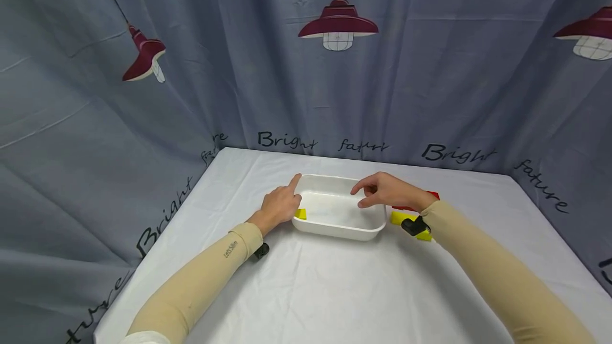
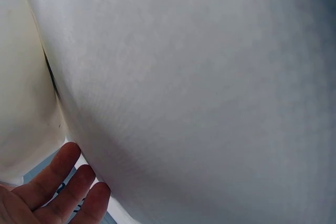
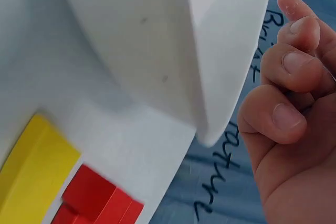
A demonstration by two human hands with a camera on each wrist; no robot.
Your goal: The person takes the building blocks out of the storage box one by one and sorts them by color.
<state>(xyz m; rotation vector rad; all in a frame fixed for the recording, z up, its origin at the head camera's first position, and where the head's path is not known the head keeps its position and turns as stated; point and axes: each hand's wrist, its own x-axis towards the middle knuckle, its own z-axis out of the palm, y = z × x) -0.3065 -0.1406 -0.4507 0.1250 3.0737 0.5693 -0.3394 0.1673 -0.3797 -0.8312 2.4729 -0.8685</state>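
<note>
A white rectangular tray [image 1: 339, 231] stands on the cloth-covered table. My left hand [image 1: 281, 203] is at its left end, the index finger stretched out along the rim; in the left wrist view, its other fingers [image 2: 58, 179] are fairly straight beside the tray wall [image 2: 26, 103]. A small yellow block [image 1: 300, 214] shows inside the tray, partly hidden by this hand. Over the tray's right end hovers my right hand [image 1: 384, 191], thumb and index finger apart with nothing between them. In the right wrist view, its other fingers [image 3: 289, 114] curl loosely near the tray [image 3: 220, 77].
Right of the tray lie a yellow block [image 3: 39, 166] and red blocks [image 3: 92, 192], partly covered by the right wrist in the head view. White cloth [image 1: 334, 291] covers the table. A grey curtain [image 1: 287, 84] with printed lamps and lettering hangs behind.
</note>
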